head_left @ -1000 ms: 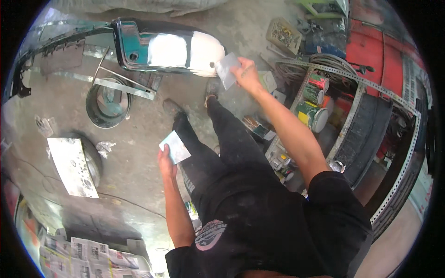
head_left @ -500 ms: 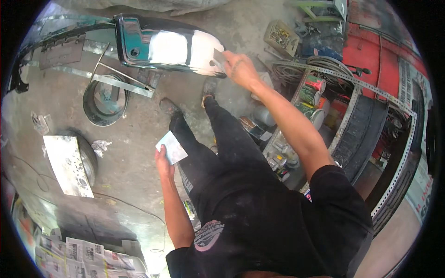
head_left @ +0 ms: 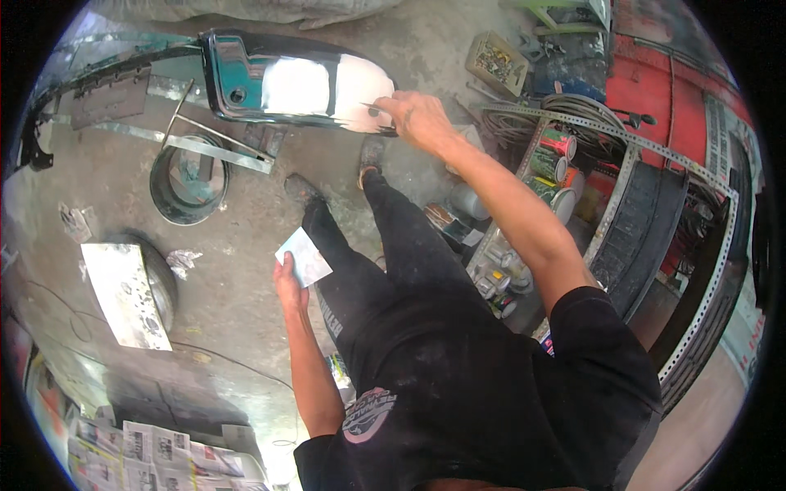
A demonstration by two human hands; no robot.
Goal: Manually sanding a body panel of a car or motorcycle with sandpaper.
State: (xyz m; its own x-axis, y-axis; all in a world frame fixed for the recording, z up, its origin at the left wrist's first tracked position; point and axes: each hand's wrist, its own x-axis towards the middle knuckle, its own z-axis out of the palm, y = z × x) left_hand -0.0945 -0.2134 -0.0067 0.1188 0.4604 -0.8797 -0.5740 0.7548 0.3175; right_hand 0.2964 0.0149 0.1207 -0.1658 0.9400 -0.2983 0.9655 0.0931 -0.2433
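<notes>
A dark glossy car bumper lies across the top, its long thin part curving away left. A white patch coats its middle, and a creamier patch of filler covers its right end. There my right hand pinches a thin flat spreader, seen nearly edge-on against the coated end. Whether its edge touches the surface I cannot tell. Lower down, by my thigh, my left hand grips a pale flat square board, thumb on its face.
Right of me stands a perforated metal rack with cans and coiled hoses. A crate of small parts sits beyond. On the left are a black bucket, a stained white panel and newspapers.
My right hand has shifted slightly left over the coated end, and the spreader has turned from face-on to nearly edge-on. My left hand and the board are almost where they were.
</notes>
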